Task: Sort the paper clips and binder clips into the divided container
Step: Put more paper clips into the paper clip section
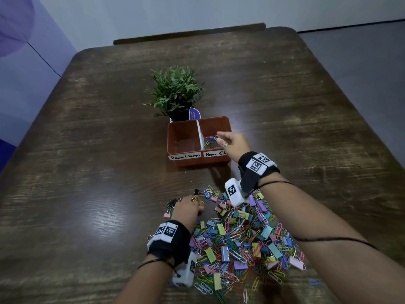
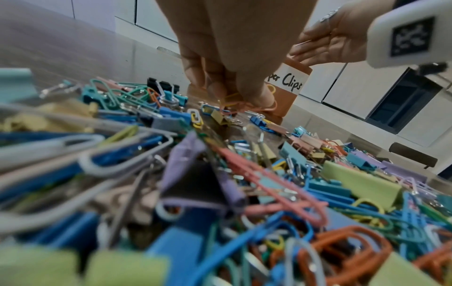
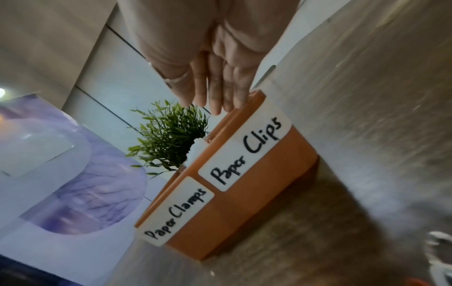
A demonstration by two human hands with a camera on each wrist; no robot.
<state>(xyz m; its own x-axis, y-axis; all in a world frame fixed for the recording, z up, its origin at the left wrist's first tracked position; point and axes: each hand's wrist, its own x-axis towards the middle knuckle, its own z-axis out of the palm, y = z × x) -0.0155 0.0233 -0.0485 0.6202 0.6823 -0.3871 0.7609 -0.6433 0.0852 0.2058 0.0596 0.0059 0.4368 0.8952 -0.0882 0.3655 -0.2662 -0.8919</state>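
Note:
A brown divided container (image 1: 175, 162) stands mid-table, labelled "Paper Clamps" on the left and "Paper Clips" on the right. The left compartment looks empty; several paper clips (image 1: 209, 140) lie in the right one. My right hand (image 1: 222, 137) hovers over the right compartment with straight fingers (image 3: 216, 96) and holds nothing. A big mixed pile of coloured paper clips and binder clips (image 1: 241, 233) covers the near table. At its far left edge my left hand (image 1: 198, 208) is down on the pile, its fingertips (image 2: 220, 87) pinching yellow and pink paper clips (image 2: 234, 99).
A small potted plant (image 1: 175, 91) stands right behind the container. Black binder clips (image 1: 196, 191) lie just beyond my left hand. The dark wooden table (image 1: 87, 150) stretches bare to left, right and back. A dark bar (image 1: 188, 32) runs behind its far edge.

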